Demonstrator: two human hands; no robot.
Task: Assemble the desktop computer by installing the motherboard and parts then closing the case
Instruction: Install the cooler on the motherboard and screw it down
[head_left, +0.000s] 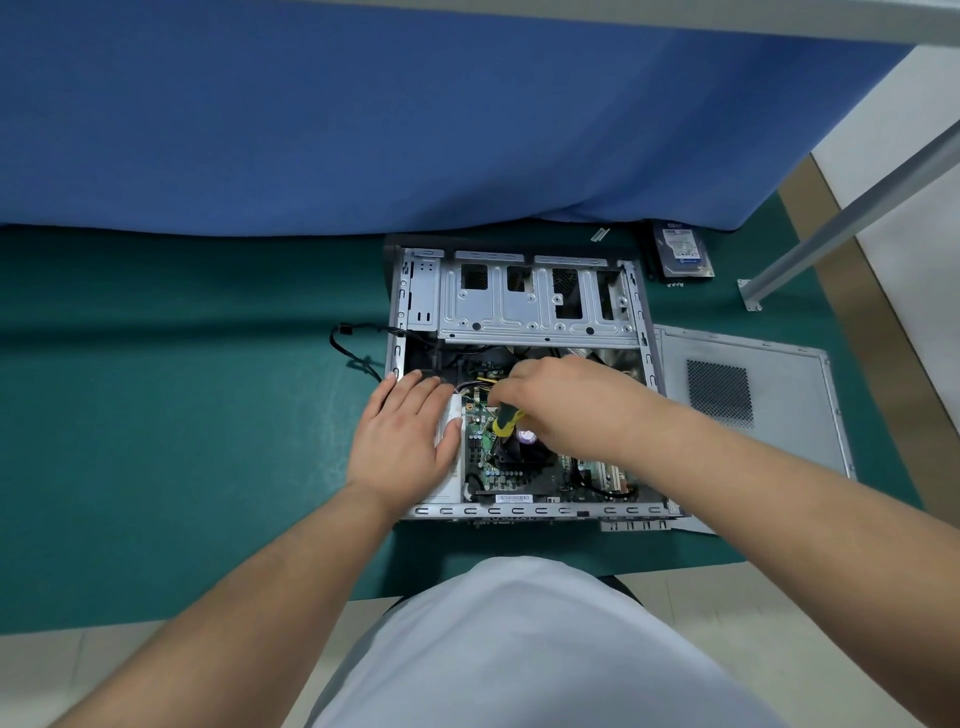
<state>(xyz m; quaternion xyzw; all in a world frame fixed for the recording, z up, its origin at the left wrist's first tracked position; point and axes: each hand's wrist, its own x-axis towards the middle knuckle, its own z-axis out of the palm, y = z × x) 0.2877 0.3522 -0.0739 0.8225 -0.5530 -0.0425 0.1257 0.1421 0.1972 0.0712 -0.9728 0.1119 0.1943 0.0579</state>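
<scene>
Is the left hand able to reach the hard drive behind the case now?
Probably not easily. The left hand rests flat on the case's left side, while the hard drive lies beyond its far right corner, with the open case and the right hand in between.

No legible text anywhere. Barcode sticker noted on near edge of motherboard, digits too small to read. Blue-and-white label on hard drive beside case, print blurred, possibly a maker's mark.
</scene>
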